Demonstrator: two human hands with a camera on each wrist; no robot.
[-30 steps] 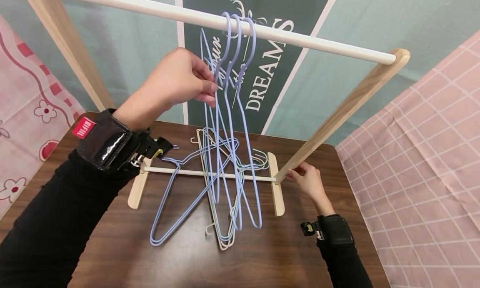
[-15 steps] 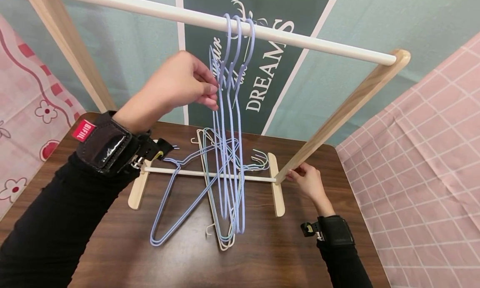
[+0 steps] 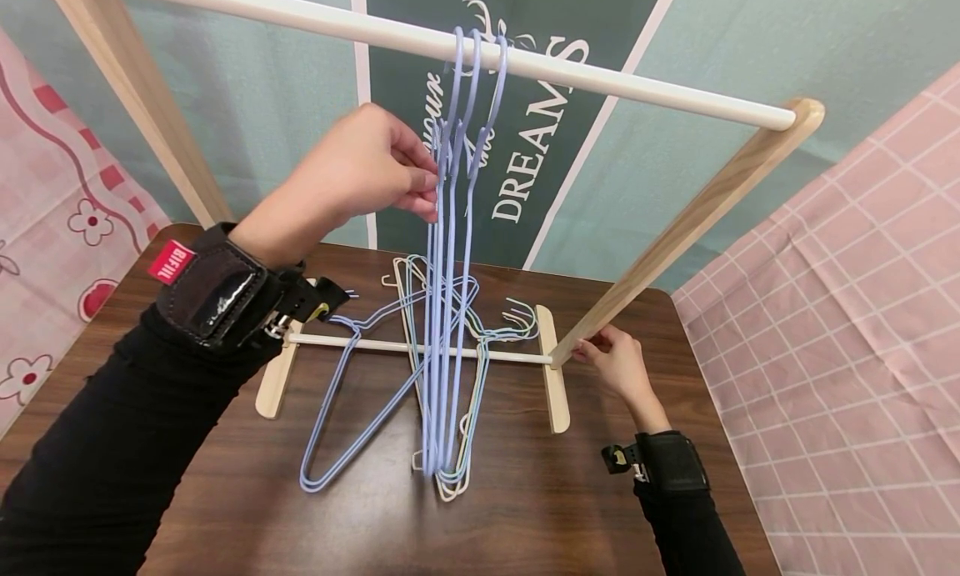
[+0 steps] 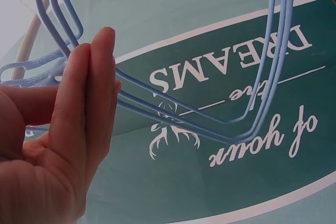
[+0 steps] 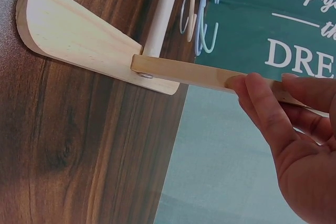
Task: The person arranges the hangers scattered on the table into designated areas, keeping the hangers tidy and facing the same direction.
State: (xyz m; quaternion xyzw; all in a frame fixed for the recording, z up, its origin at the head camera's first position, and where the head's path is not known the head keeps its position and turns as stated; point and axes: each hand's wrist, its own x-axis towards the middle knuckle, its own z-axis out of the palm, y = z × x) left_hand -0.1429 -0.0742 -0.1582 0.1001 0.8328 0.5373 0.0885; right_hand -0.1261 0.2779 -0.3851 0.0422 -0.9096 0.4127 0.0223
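Several lavender-blue wire hangers [image 3: 447,142] hang by their hooks from the rack's white top bar [image 3: 300,17]. My left hand [image 3: 367,163] pinches the left one of them just below its hook, between thumb and fingers. In the left wrist view the hangers [image 4: 231,139] run behind my straight index and middle fingers, and my thumb is partly hidden. Low on the right, my right hand [image 3: 617,361] holds the rack's wooden upright [image 3: 678,230] near its foot. The right wrist view has that hand's fingers and thumb [image 5: 294,124] on the upright's two sides.
Under the hanging ones, blue hangers [image 3: 311,485] lie on the brown wooden table [image 3: 540,493], overlapping cream hangers [image 3: 447,498] and mint ones with hooks [image 3: 528,326] pointing right. The rack's right foot [image 3: 555,393] stands beside them. A printed curtain [image 3: 540,151] hangs behind.
The hanging hangers have swung round, their lower ends moving left, and now hang nearly edge-on and closer together. My left hand has barely shifted; the right hand has stayed on the upright.
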